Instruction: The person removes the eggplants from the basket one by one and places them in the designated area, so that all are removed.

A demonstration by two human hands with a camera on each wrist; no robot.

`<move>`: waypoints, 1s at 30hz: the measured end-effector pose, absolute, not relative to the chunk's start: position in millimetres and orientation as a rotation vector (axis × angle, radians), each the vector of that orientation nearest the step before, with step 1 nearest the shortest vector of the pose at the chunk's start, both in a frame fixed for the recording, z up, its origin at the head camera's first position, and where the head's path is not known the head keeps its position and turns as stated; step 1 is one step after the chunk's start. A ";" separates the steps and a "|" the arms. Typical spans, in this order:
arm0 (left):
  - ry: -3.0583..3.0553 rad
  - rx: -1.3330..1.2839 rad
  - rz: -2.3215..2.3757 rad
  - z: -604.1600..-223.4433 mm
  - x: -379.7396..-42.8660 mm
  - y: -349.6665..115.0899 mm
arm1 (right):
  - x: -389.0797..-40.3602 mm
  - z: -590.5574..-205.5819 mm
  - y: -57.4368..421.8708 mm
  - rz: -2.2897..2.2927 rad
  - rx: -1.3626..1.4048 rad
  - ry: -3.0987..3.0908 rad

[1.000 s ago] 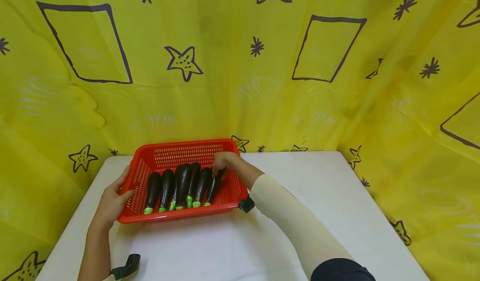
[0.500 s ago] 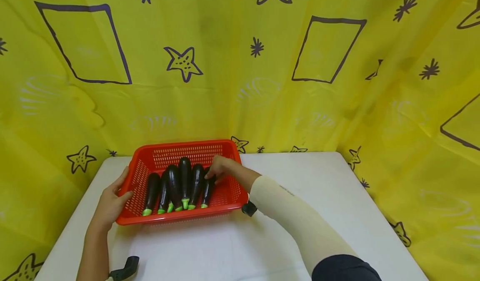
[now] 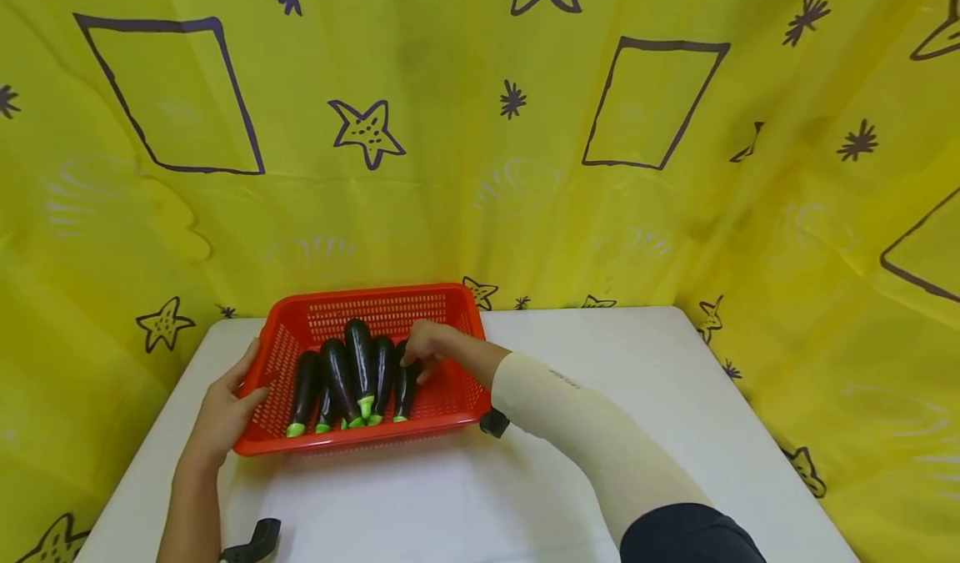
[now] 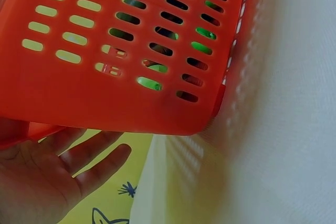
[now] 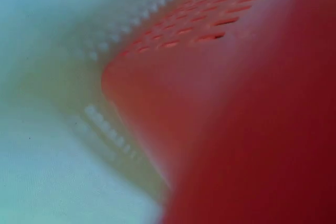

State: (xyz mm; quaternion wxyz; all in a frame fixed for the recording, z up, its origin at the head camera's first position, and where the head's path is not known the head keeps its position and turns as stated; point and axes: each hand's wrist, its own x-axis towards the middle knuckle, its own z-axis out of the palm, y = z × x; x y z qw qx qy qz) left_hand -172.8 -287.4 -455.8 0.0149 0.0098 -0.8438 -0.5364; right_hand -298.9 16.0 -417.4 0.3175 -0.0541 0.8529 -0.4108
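Note:
Dark eggplants (image 3: 339,379) with green stem ends lie side by side in a red perforated basket (image 3: 360,439), and one eggplant (image 3: 360,363) rides up over its neighbours. My left hand (image 3: 225,409) holds the basket's left rim, thumb over the edge; the left wrist view has the fingers (image 4: 102,171) on the outside below the rim. Reaching in over the right side, my right hand (image 3: 426,349) has its fingers bent round the upper part of the rightmost eggplant (image 3: 405,392). The right wrist view holds only the basket's outer wall (image 5: 173,87), with that hand out of sight.
The basket stands on a white table (image 3: 585,396) near its back edge. A yellow curtain (image 3: 450,213) with drawn stars hangs right behind and along both sides. Black camera mounts show at the left wrist (image 3: 255,542) and right wrist (image 3: 493,423).
My right hand has shifted left inside the basket along with the rightmost eggplant. The eggplants are bunched closer together, one now raised over others. My left hand stays on the rim.

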 end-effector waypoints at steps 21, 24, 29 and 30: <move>-2.689 0.039 -1.602 -455.5 -174.8 -286.4 | -292.2 -433.6 -6.7 -1.286 -0.162 2.084; -2.692 0.037 -1.577 -455.2 -174.5 -287.6 | -293.4 -429.6 -3.5 -1.295 -0.166 2.075; -2.704 0.026 -1.544 -454.7 -175.5 -291.0 | -297.8 -421.5 2.9 -1.304 -0.175 2.060; -2.707 0.026 -1.543 -454.6 -175.8 -291.5 | -299.1 -420.1 4.2 -1.300 -0.179 2.050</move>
